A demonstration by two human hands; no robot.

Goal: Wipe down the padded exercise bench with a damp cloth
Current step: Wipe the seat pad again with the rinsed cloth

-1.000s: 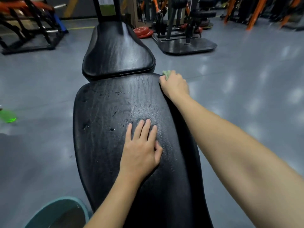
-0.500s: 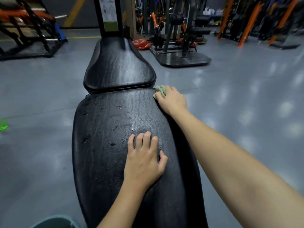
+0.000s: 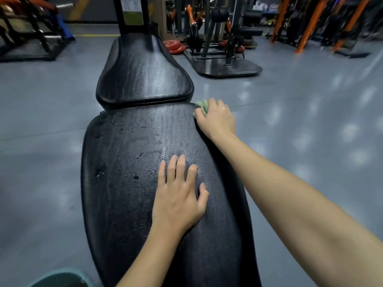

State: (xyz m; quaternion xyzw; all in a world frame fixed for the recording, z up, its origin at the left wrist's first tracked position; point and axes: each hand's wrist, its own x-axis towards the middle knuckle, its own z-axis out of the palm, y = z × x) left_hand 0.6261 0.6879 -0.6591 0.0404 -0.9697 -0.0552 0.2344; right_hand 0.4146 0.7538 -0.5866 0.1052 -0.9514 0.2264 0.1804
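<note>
The black padded bench runs away from me, its long pad streaked with wet patches, and a smaller seat pad sits beyond it. My left hand lies flat on the long pad with its fingers spread. At the pad's far right corner my right hand grips a bunched green cloth, pressing it against the pad's edge. Most of the cloth is hidden under the fingers.
A teal bucket stands at the bottom left beside the bench. The bench's upright post rises behind the seat pad. Red weight plates and a black machine base lie to the far right on the grey floor.
My right hand with the cloth has shifted slightly along the pad's far right corner. The view has tilted up a little. My left hand has stayed flat on the pad.
</note>
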